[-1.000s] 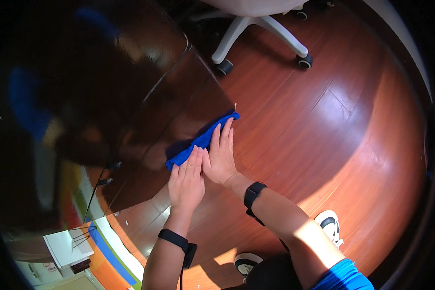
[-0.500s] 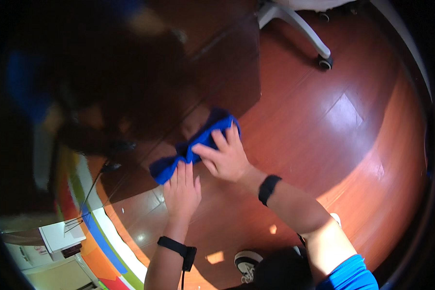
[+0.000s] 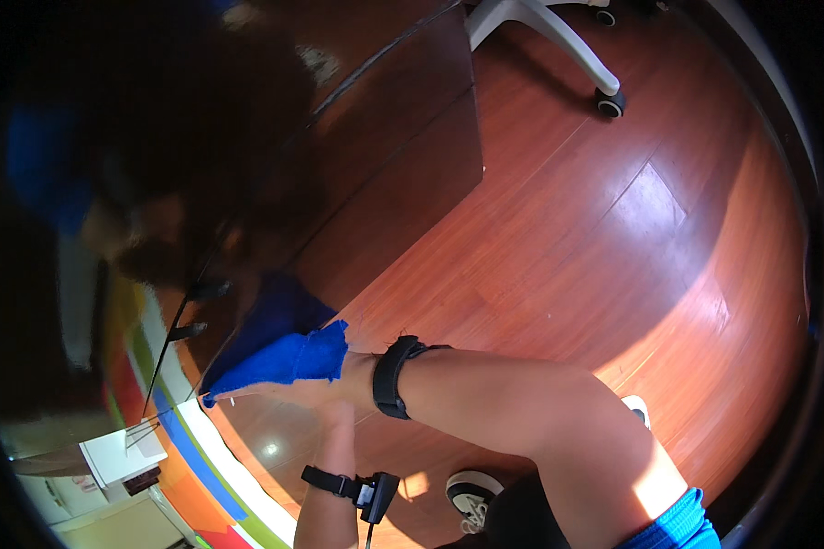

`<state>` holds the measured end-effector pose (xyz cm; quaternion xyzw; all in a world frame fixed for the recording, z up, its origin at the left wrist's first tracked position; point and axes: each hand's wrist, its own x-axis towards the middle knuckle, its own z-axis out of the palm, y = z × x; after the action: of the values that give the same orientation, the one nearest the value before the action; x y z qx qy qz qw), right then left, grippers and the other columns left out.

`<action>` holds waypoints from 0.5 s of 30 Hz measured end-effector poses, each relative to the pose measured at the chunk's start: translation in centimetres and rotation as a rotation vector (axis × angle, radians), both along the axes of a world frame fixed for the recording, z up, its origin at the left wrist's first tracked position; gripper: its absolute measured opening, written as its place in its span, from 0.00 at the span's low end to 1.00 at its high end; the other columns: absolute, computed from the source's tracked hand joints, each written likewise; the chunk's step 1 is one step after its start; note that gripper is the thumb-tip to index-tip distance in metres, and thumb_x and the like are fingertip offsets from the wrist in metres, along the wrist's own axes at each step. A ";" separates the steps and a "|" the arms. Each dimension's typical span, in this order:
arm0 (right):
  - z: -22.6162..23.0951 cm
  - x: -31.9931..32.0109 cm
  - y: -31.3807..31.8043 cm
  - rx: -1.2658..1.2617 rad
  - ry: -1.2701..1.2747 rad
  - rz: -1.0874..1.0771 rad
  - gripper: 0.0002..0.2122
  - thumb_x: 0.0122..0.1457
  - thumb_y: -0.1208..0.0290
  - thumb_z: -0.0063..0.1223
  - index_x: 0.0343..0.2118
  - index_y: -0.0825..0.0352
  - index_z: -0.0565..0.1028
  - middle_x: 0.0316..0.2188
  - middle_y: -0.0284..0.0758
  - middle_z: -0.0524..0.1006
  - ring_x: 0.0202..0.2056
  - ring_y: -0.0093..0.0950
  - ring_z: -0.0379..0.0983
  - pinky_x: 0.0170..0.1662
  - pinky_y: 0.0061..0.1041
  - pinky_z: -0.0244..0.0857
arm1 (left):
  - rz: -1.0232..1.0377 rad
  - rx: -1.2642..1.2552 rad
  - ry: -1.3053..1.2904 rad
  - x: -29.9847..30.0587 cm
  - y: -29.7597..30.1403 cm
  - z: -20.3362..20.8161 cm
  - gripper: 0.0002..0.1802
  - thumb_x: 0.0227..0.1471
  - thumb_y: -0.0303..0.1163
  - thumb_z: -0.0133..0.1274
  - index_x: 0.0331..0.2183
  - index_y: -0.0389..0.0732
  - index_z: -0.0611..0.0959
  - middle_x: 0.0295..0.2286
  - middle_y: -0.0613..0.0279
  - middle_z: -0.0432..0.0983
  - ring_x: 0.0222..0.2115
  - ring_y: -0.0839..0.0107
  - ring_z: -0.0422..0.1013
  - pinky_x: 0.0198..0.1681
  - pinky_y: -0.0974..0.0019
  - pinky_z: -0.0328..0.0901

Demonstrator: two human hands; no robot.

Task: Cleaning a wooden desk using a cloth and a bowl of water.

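**One blue cloth [image 3: 284, 361], soft, lower left of centre**

Largest: the dark glossy panel [image 3: 412, 183], filling the left and upper left of the frame. Rigid, I judge, and slick by its shine. It carries long seams and dim reflections, a dark blue patch just above the cloth looking like one.

Next: my cloth, along the panel's lower edge, left of and below the frame's centre. By its look, light, limp and unbreakable; it should fold easily and grip better than the panel does. Best taken flat under spread fingers, or by the wide right end, the narrow left tip giving less to hold. Appearance: bright, even blue with a matt, napped face; squared corner at the upper right, soft ripples through the middle, drawn to a point at the lower left.

Then: my hands, overlapping at the cloth's lower right. The right hand [image 3: 352, 371] reaches in from the right, its fingers mostly covered; the left hand [image 3: 328, 404] comes up from below, partly hidden at the right wrist. Whether either is clenched on the fabric or merely pressing it, I cannot tell.

Smallest: a black strap [image 3: 392, 377] on my right wrist.
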<state>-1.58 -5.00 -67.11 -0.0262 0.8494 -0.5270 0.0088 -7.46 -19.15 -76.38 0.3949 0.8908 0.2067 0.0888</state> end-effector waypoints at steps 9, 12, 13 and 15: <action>-3.2 -0.6 4.0 0.585 0.291 0.088 0.29 0.54 0.75 0.46 0.61 0.61 0.56 0.64 0.27 0.50 0.57 0.24 0.61 0.55 0.21 0.59 | 0.092 0.039 -0.363 -3.6 -5.7 -12.0 0.20 0.50 0.27 0.49 0.46 0.32 0.71 0.41 0.47 0.72 0.43 0.58 0.68 0.51 0.59 0.60; -8.8 5.7 6.5 0.789 0.184 0.077 0.30 0.53 0.76 0.47 0.61 0.62 0.55 0.65 0.27 0.48 0.58 0.24 0.59 0.57 0.22 0.58 | 0.004 0.200 -0.804 7.3 7.5 -1.7 0.14 0.52 0.26 0.48 0.42 0.33 0.74 0.39 0.60 0.73 0.41 0.71 0.68 0.46 0.67 0.61; -9.0 3.7 5.7 0.832 0.267 0.097 0.31 0.53 0.76 0.48 0.61 0.62 0.55 0.65 0.28 0.47 0.58 0.24 0.59 0.57 0.23 0.57 | 0.017 0.113 -0.782 6.1 7.6 0.2 0.21 0.51 0.26 0.49 0.47 0.28 0.70 0.43 0.54 0.73 0.44 0.66 0.67 0.49 0.63 0.60; -5.1 7.6 8.9 1.100 0.400 0.070 0.31 0.52 0.77 0.47 0.61 0.61 0.55 0.65 0.27 0.46 0.61 0.25 0.52 0.61 0.24 0.51 | 0.038 0.129 -1.110 9.1 10.4 2.8 0.34 0.51 0.26 0.50 0.55 0.23 0.56 0.55 0.45 0.58 0.54 0.63 0.56 0.57 0.64 0.49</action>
<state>6.01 3.92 -72.18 -0.1448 0.9819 0.0071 -0.1220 1.61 -8.73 -73.61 0.2151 0.7029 0.4393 0.5164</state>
